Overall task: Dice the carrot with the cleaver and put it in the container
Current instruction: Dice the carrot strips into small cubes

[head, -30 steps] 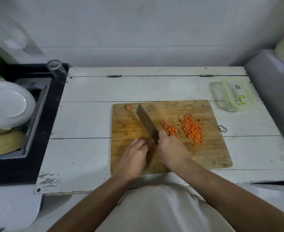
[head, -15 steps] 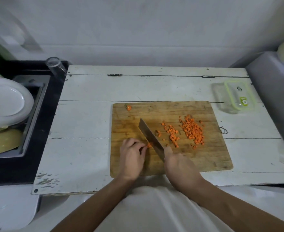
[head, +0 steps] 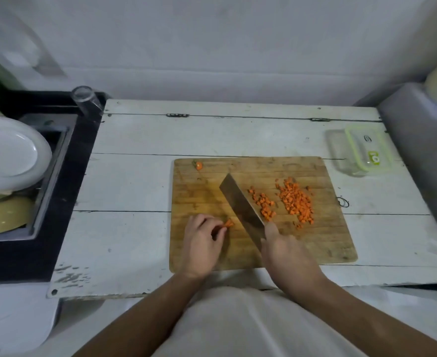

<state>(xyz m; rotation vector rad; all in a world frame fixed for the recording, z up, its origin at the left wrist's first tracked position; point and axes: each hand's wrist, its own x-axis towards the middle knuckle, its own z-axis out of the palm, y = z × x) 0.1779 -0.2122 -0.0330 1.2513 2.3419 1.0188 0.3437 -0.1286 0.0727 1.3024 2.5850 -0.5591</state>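
Head view of a white table (head: 140, 181) bearing a wooden board (head: 323, 243). The right hand (head: 287, 251) grips the cleaver (head: 240, 202) by its handle; the blade runs diagonally away and to the left across the board. The left hand (head: 202, 240), fingers curled, pinches the last carrot piece (head: 229, 223) against the board, just left of the blade. Right of the blade lie two groups of dice (head: 296, 199), the smaller one near the blade. A carrot end (head: 198, 165) sits at the board's far left corner. The clear container (head: 341, 153) stands on the table beyond the board's far right corner, its green-rimmed lid (head: 369, 148) touching its right side. At left, a sink (head: 50, 176) holds a white plate (head: 8, 153); a glass (head: 86, 99) stands behind it.
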